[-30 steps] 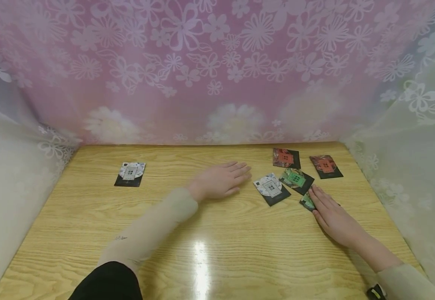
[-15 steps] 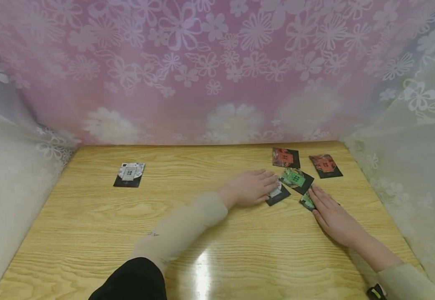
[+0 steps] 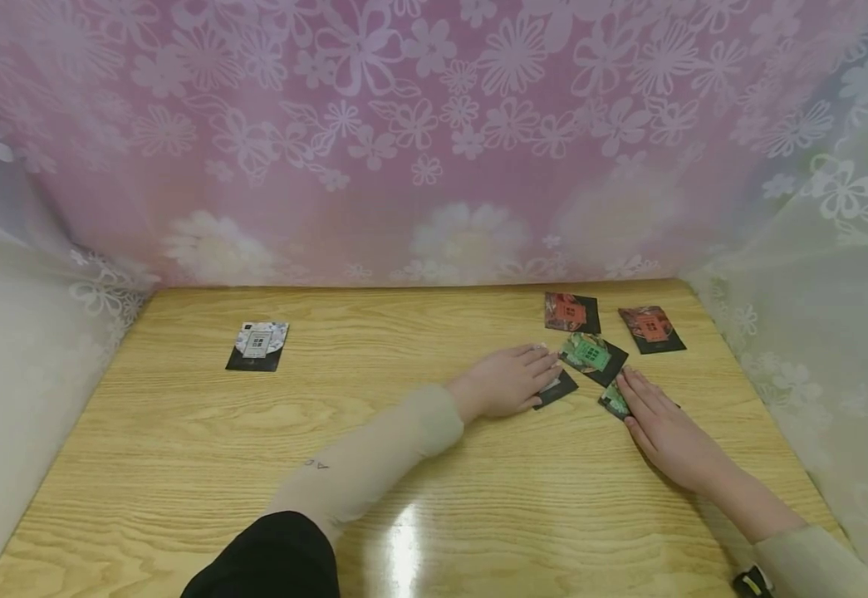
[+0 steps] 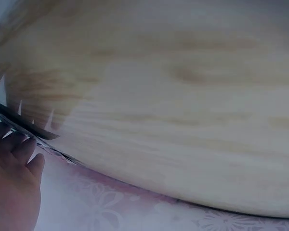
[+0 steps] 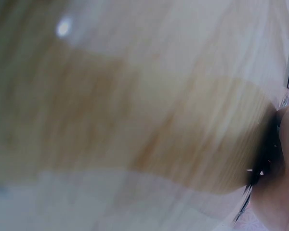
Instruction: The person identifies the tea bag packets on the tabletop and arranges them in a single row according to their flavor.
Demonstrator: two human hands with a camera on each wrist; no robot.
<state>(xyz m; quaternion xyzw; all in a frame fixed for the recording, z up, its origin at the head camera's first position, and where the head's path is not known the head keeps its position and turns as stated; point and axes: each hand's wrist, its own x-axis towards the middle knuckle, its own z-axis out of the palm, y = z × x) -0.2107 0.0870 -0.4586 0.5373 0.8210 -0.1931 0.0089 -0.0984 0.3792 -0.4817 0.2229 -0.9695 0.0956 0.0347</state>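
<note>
My left hand [image 3: 512, 382] lies palm down with straight fingers over a flat white-and-black packet [image 3: 556, 390], covering most of its pale printed half. In the left wrist view, the hand [image 4: 14, 178] is at the left edge, beside the packet's dark edge [image 4: 26, 124]. My right hand [image 3: 665, 428], its fingers extended together, rests on a green-and-black packet [image 3: 612, 402], with one printed corner showing. The right wrist view has only part of that hand [image 5: 277, 202], at the right edge. Between the hands and slightly farther back lies another green-and-black packet [image 3: 594, 357].
Two red-and-black packets [image 3: 571, 312] [image 3: 652, 329] lie at the back right of the wooden table [image 3: 374, 332]. A second white-and-black packet [image 3: 257, 345] is far left. Floral curtains [image 3: 434, 149] hang behind and at both sides. A small black object [image 3: 752, 581] sits by the right sleeve.
My left hand has moved right, from bare table onto the white-and-black packet, sliding only slightly in the last half second. The right hand has stayed on the green packet.
</note>
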